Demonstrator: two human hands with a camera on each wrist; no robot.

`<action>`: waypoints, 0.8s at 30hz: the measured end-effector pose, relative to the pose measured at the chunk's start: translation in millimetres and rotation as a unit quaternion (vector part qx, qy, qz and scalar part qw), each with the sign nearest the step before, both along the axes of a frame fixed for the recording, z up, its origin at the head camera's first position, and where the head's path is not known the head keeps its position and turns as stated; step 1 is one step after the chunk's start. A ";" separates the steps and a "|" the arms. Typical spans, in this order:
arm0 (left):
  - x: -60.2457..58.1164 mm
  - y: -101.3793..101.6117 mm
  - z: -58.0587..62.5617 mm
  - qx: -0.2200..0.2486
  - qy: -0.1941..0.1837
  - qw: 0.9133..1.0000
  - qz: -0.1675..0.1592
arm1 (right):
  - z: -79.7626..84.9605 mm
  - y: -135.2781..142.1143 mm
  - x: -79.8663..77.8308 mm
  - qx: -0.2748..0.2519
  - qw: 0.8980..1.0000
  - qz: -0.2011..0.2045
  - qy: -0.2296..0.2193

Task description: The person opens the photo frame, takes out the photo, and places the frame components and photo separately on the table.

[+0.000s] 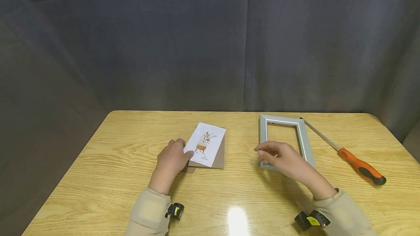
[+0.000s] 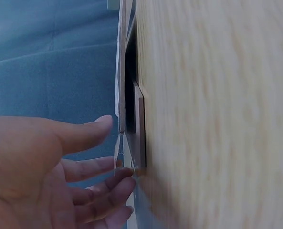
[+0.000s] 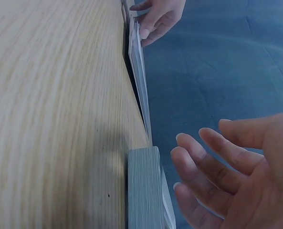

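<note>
A white card (image 1: 205,144) with a printed plant on a brown stool lies askew over a brown backing board (image 1: 219,157). My left hand (image 1: 172,156) is at the card's lower left corner, thumb over the printed face and fingers around the edge. In the left wrist view the sheet's end bends up between thumb and fingers. My right hand (image 1: 285,157) hovers near the grey picture frame (image 1: 306,143), its fingers loosely bent and holding nothing. The frame lies flat, its opening showing bare wood; the hand hides part of its lower edge.
A screwdriver (image 1: 359,163) with an orange and black handle lies right of the frame, its shaft tip at the frame's upper corner. The wooden table (image 1: 108,177) ends at a dark curtain (image 1: 183,46) behind and at the sides.
</note>
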State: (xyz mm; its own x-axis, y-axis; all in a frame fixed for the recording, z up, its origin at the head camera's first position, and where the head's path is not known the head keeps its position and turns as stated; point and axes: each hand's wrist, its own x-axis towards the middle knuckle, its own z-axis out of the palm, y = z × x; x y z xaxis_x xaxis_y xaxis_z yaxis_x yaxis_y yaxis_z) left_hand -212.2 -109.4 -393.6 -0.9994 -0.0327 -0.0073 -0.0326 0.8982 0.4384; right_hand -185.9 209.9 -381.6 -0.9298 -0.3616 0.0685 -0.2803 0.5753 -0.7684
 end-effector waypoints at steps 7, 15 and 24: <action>-0.7 0.2 -0.6 -0.009 -0.017 1.000 0.003 | -0.2 -1.0 0.3 0.000 1.000 0.001 0.001; -0.3 1.3 0.6 0.004 0.004 1.000 0.014 | -1.5 -0.6 -0.7 -0.001 1.000 -0.004 0.002; -0.2 1.0 6.7 0.010 0.067 0.997 0.040 | -2.5 1.5 -1.3 -0.005 1.000 -0.013 0.001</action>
State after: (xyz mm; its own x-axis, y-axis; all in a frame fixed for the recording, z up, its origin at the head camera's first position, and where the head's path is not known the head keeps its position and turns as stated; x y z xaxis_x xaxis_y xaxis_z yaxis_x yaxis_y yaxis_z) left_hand -212.5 -108.4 -386.8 -0.9859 -0.1128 0.1240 -0.0433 0.8859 0.4619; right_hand -187.2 211.4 -384.1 -0.9389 -0.3363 0.0737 -0.2665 0.5745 -0.7739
